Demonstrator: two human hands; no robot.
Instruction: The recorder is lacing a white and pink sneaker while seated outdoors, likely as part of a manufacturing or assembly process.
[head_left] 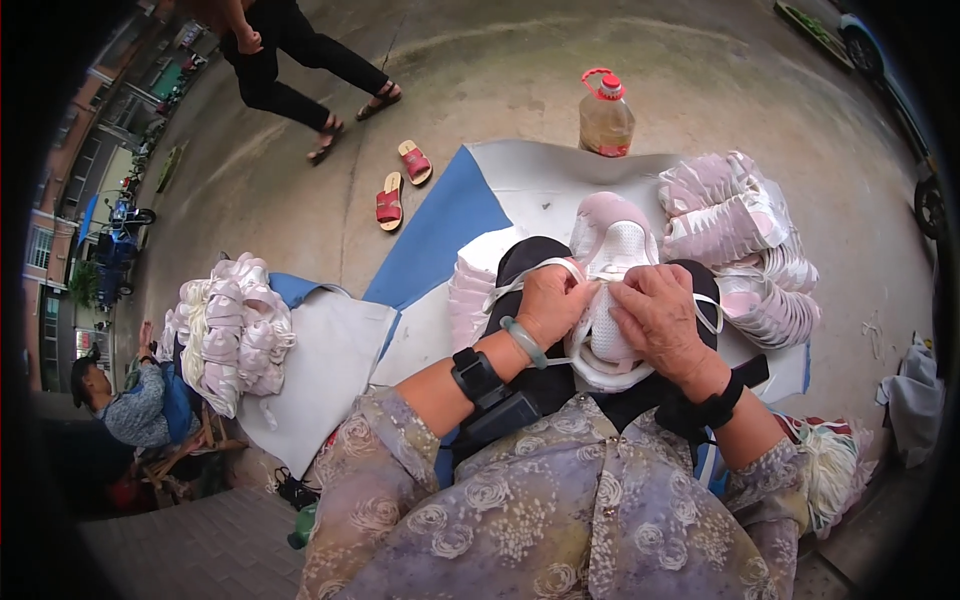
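Fingertips (588, 287) of both hands are drawn narrow and almost meet over the middle of a pink-and-white shoe upper; they seem to pinch the white lace there, though the exact grip is hidden by the knuckles.

Largest first: grey concrete ground (480, 85) spreads to the far side, and on it lies a white-and-blue sheet (440, 225), reaching out beyond the knees. Stacked uppers (735, 225) lie to the right on that sheet; another pile of uppers (238, 335) stands well apart, to the left. The shoe upper (613, 245) itself sits between the dark-clad knees (530, 258), toe to the far side, collar opening near the wearer's body. Left hand (550, 305) comes in from the left of it, right hand (658, 322) from the right. Smallest is the white lace (711, 318), with a slack loop out on either side.

Judging by this, the step in hand is lacing: working the lace through or across the eyelet area, with loose length yet to be taken up. The next move would call for a firm pinch on the lace end, the upper steadied by the other hand, and an even pull to each side so that neither loop twists or snags.
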